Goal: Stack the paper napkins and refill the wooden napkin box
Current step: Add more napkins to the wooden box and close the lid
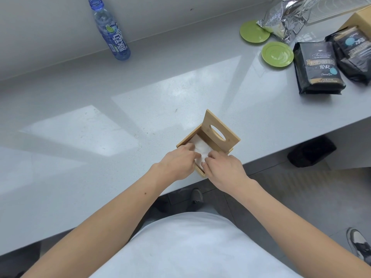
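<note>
A wooden napkin box [187, 139] stands near the front edge of the grey counter [100, 127]. Its lid [218, 130], with an oval slot, is tipped up at the far right side. White paper napkins [201, 148] lie inside the box. My left hand [178, 160] reaches in from the left, fingertips pressed on the napkins. My right hand [222, 166] comes in from the near right, its fingers bent onto the napkins' near edge. Both hands cover the box's near wall.
A blue plastic bottle [111, 31] stands at the back left. Two green saucers [278, 54], a silver foil bag [285, 19] and two black coffee bags [318, 67] sit at the back right. The counter edge runs just below the box.
</note>
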